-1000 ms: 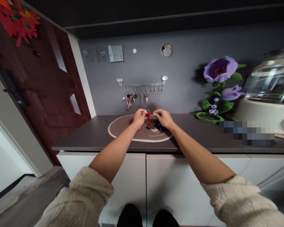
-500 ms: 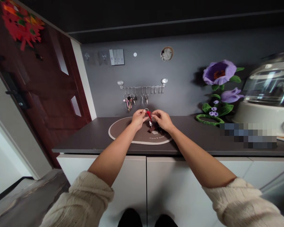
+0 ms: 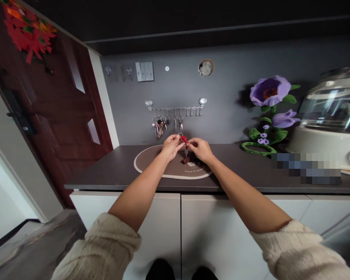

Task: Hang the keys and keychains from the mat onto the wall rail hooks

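Observation:
Over an oval brown mat (image 3: pixel 150 161), my two hands pinch a keychain with a red strap (image 3: pixel 183 139) and a metal ring at its top. My left hand (image 3: pixel 170 147) is closed on the ring side. The fingertips of my right hand (image 3: pixel 201 149) are closed on the red part from the other side. Below the strap dangles a small silvery piece (image 3: pixel 186 151), perhaps a key or clasp. A small dark brown item (image 3: pixel 186 160) shows just under it; whether it hangs or lies on the mat I cannot tell.
Behind my hands, a hook rail (image 3: pixel 177 108) on the wall carries several keys (image 3: pixel 161 126) on its left and middle hooks. On the right stand purple artificial flowers (image 3: pixel 270 91) and a white appliance (image 3: pixel 329 144). A dark cabinet (image 3: pixel 192 19) overhangs the counter (image 3: pixel 105 167).
The red strap and the silvery piece under it have turned and shifted slightly between my fingers. Both hands stay in nearly the same place.

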Available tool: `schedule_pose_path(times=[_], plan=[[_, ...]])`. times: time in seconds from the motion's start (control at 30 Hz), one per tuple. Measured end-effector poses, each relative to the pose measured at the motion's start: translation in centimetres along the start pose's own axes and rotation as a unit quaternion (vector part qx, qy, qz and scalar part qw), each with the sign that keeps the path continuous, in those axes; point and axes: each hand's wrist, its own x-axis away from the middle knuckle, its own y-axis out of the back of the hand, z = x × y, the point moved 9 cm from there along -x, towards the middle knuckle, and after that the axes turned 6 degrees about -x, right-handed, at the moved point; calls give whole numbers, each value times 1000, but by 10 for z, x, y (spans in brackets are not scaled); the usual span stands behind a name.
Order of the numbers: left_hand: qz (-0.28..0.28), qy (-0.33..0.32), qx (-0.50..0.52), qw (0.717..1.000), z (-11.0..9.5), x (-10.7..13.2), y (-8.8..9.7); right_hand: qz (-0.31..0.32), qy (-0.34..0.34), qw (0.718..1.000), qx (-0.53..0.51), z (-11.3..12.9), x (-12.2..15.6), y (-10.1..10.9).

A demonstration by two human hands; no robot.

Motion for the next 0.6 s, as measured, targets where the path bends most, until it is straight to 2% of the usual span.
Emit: schedule_pose_path(times=[0.2, 0.4, 0.6], plan=[[14, -4, 29, 999, -1, 0, -2, -4, 2, 1000, -11, 2, 0, 2], [22, 9, -4, 1000, -1, 1, -5, -23, 30, 998, -51, 8, -1, 7], [89, 61, -19, 994, 10, 7, -20, -49, 83, 993, -68, 17, -1, 12]])
